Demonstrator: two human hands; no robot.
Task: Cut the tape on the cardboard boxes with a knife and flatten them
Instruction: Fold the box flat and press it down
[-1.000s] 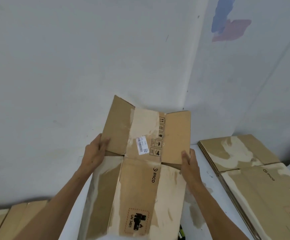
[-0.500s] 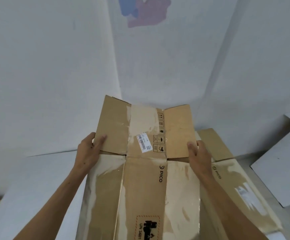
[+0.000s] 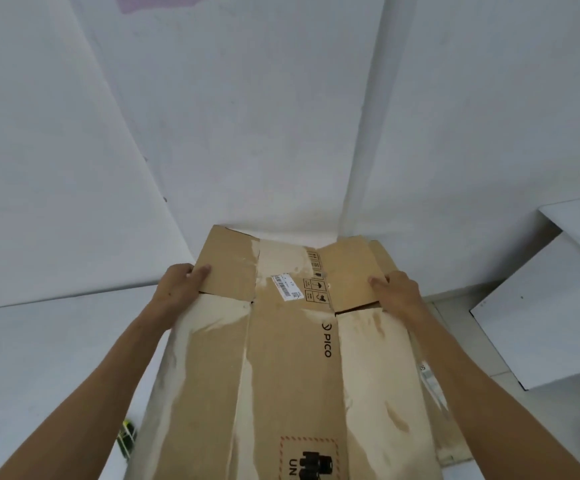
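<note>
A flattened brown cardboard box (image 3: 288, 362) with torn pale patches, a PICO print and a barcode label is held out in front of me, its far flaps reaching toward the wall corner. My left hand (image 3: 177, 285) grips its left edge with the thumb on top of the far left flap. My right hand (image 3: 397, 289) grips the right edge, thumb on the far right flap. Beneath it, a stack of flattened boxes (image 3: 434, 386) peeks out on the right. A green and black object (image 3: 126, 439), possibly the knife, shows at the box's lower left edge.
A white table surface (image 3: 56, 341) lies under and left of the box. White walls meet in a corner straight ahead. A white board or table top (image 3: 541, 306) stands to the right, over a pale floor.
The view has swung to the right. The box, held by both hands, has moved right and now hangs over the stack of flattened boxes, hiding most of it.
</note>
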